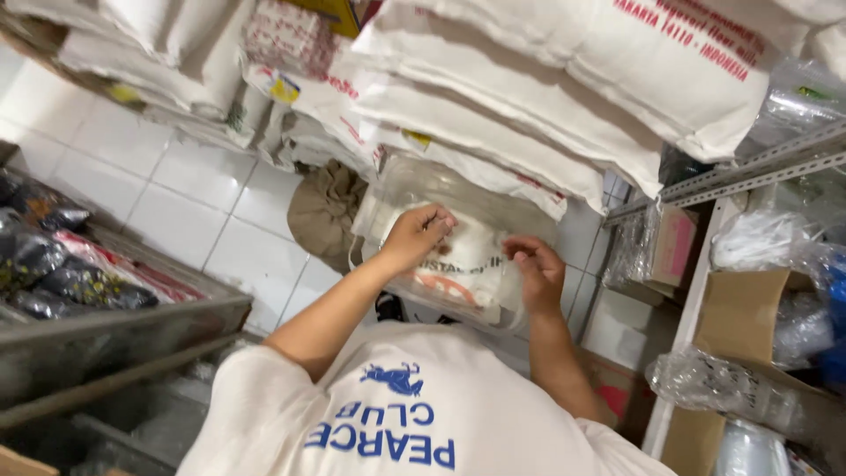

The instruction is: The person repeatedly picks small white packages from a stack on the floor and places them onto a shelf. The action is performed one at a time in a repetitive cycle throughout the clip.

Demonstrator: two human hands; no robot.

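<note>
Clear crinkled plastic bag with a white printed pack inside (458, 256) sits between both hands, long axis running 10 to 4 o'clock; left hand (416, 234) pinches its upper edge, right hand (538, 273) half-curled at 4 o'clock, touching, grip unclear.

- A storeroom, by the look of it, the back of a shop or bakery supply store.
- White woven sacks (529, 97) piled high against the wall.
- Slotted metal shelving (749, 172) on the right, crammed with cardboard boxes (749, 322) and clear plastic bags (714, 383).
- White floor tiles (185, 185) below.
- A metal rack (123, 322) on the left holds dark packets (53, 264).
</note>
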